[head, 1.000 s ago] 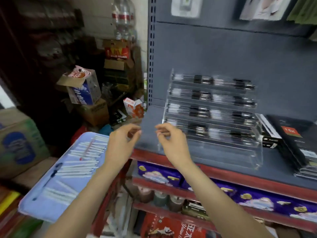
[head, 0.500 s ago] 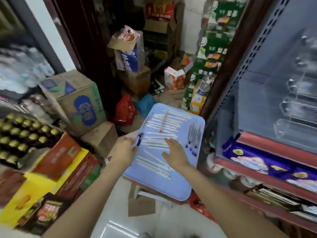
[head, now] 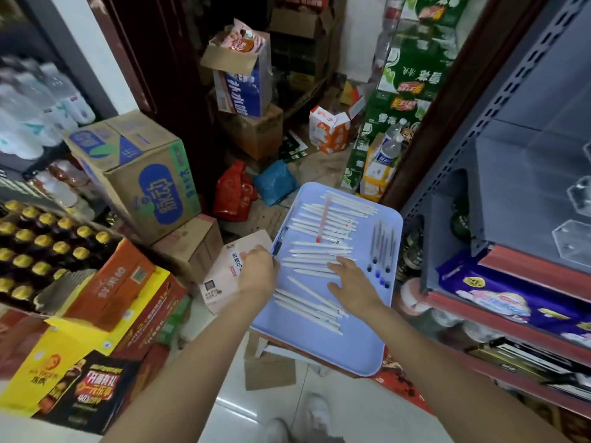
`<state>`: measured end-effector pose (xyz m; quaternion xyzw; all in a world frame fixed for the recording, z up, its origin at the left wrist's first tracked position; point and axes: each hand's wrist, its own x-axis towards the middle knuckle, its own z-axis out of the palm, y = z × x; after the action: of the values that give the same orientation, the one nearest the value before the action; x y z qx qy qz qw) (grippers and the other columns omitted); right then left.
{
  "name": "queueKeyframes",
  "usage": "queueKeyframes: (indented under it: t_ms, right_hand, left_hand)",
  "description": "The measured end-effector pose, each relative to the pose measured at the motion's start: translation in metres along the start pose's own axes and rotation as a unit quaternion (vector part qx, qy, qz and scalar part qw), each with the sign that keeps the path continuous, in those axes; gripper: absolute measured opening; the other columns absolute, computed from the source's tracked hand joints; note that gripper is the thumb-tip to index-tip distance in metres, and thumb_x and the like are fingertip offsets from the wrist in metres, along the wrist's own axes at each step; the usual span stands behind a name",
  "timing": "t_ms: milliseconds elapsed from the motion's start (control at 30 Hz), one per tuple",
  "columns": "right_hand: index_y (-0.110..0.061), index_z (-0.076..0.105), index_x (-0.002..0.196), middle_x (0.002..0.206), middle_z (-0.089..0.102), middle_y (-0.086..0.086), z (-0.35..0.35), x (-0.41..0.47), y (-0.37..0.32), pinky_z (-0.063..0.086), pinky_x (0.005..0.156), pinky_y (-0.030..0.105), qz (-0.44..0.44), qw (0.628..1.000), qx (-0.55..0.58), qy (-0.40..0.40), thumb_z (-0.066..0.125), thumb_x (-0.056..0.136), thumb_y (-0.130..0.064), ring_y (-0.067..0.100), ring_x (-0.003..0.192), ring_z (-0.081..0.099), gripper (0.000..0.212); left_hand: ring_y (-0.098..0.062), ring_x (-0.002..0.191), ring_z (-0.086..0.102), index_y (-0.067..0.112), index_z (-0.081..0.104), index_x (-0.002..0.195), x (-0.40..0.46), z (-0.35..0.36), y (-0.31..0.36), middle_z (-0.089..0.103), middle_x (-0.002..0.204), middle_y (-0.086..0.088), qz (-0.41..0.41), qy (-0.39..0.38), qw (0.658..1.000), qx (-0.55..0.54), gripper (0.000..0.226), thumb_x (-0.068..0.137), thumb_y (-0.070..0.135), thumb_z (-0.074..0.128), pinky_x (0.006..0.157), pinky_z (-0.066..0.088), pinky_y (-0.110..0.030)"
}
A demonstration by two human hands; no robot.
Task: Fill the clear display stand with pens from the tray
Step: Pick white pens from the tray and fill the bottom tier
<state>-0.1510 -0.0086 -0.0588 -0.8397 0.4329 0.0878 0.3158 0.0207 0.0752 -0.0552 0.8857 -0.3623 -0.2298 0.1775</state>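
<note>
Left hand (head: 258,274) at the near-left edge of the lilac tray (head: 332,353), fingers curled around a blue-capped pen (head: 279,243), right hand (head: 351,284) spread flat on the white pens (head: 311,251) (palm down), clear display stand (head: 575,219) up to its right

There is one view only, from a camera on the person's head, looking steeply down and forward past both bare forearms. It sits close over the pale blue plastic tray (head: 323,353), which fills the middle of the frame, with the left hand (head: 257,276) and right hand (head: 351,287) reaching out over it. The wide lens bends the edges: stacked cardboard boxes (head: 140,174) lean in on the left, the grey metal shelving (head: 499,193) on the right. White floor tiles show at the bottom.
</note>
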Motion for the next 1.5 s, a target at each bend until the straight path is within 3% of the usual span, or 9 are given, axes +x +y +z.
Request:
queueKeyframes:
  t_ms: [233,567,767,933,1100,1200,1300,1400,1500]
  right_hand:
    - [-0.014,0.028,0.146,0.155,0.018,0.002,-0.01,0.017,-0.005,0.027,0.111,0.032,-0.008,0.999,0.006,0.035,0.041,0.099,-0.02,0.023,0.143,0.018,0.049]
    - [-0.015,0.026,0.147,0.156,0.016,0.002,-0.021,0.031,0.01,0.021,0.115,0.032,0.0,1.0,0.029,0.012,0.043,0.099,-0.019,0.02,0.144,0.016,0.052]
    - [-0.011,0.037,0.141,0.149,0.029,0.007,-0.034,0.027,0.031,0.031,0.111,0.037,0.067,0.984,0.073,0.145,0.044,0.097,-0.013,0.023,0.14,0.024,0.044]
    - [-0.008,0.037,0.136,0.138,0.029,0.018,-0.045,0.032,0.05,0.043,0.098,0.042,0.16,0.976,0.006,0.147,0.047,0.094,-0.015,0.035,0.126,0.033,0.044]
    - [-0.004,0.027,0.137,0.121,0.04,0.025,-0.054,0.045,0.062,0.043,0.075,0.039,0.19,0.968,-0.05,0.154,0.039,0.092,0.0,0.038,0.103,0.048,0.047]
    - [0.003,0.034,0.129,0.12,0.051,0.026,-0.06,0.048,0.062,0.045,0.08,0.039,0.218,0.959,0.015,0.179,0.034,0.098,-0.012,0.037,0.106,0.055,0.034]
    - [0.006,0.041,0.114,0.094,0.058,0.023,-0.068,0.046,0.06,0.047,0.063,0.037,0.217,0.957,0.077,0.175,0.046,0.093,-0.002,0.037,0.081,0.061,0.024]
    - [0.002,0.047,0.084,0.073,0.05,0.015,-0.083,0.028,0.044,0.039,0.057,0.033,0.16,0.955,0.189,0.164,0.044,0.091,-0.002,0.028,0.062,0.049,0.008]
    - [0.0,0.058,0.099,0.078,0.056,0.009,-0.096,0.002,0.026,0.05,0.057,0.03,0.085,0.911,0.369,0.165,0.042,0.095,-0.003,0.015,0.053,0.053,0.016]
  left_hand:
    - [-0.038,0.103,0.052,-0.005,0.047,0.114,0.024,-0.005,0.019,0.045,0.123,-0.022,0.06,-0.015,0.998,0.017,0.025,0.094,0.007,0.043,0.082,0.043,-0.04]
    - [-0.033,0.107,0.053,-0.005,0.055,0.11,0.048,0.003,0.041,0.048,0.123,-0.02,0.006,-0.011,0.997,0.071,0.022,0.094,0.007,0.045,0.083,0.044,-0.037]
    - [-0.042,0.096,0.057,-0.001,0.048,0.087,0.029,0.009,0.043,0.058,0.1,-0.034,0.017,-0.01,0.998,-0.055,0.012,0.094,0.007,0.044,0.08,0.039,-0.046]
    - [-0.021,0.074,0.051,0.001,0.05,0.083,0.021,0.025,0.051,0.062,0.085,-0.012,0.086,-0.102,0.974,-0.181,0.018,0.095,0.014,0.048,0.06,0.03,-0.028]
    - [-0.001,0.057,0.051,0.012,0.057,0.079,0.015,0.021,0.063,0.061,0.072,0.002,0.06,-0.156,0.93,-0.328,0.021,0.096,0.02,0.049,0.047,0.033,-0.012]
    - [0.004,0.042,0.044,0.007,0.06,0.091,0.01,0.014,0.068,0.059,0.071,0.0,0.049,-0.161,0.924,-0.344,0.02,0.098,0.02,0.046,0.045,0.031,-0.008]
    - [0.002,0.039,0.042,0.008,0.06,0.088,0.005,0.006,0.071,0.055,0.067,-0.002,0.033,-0.149,0.924,-0.351,0.022,0.099,0.015,0.042,0.043,0.03,-0.008]
    - [-0.001,0.037,0.039,0.004,0.06,0.089,-0.002,-0.006,0.075,0.052,0.065,-0.005,0.047,-0.139,0.914,-0.378,0.024,0.099,0.016,0.042,0.04,0.028,-0.009]
    - [-0.001,0.042,0.037,0.002,0.062,0.102,-0.01,-0.016,0.082,0.061,0.069,0.001,0.074,-0.14,0.895,-0.416,0.023,0.098,0.017,0.045,0.042,0.029,-0.011]
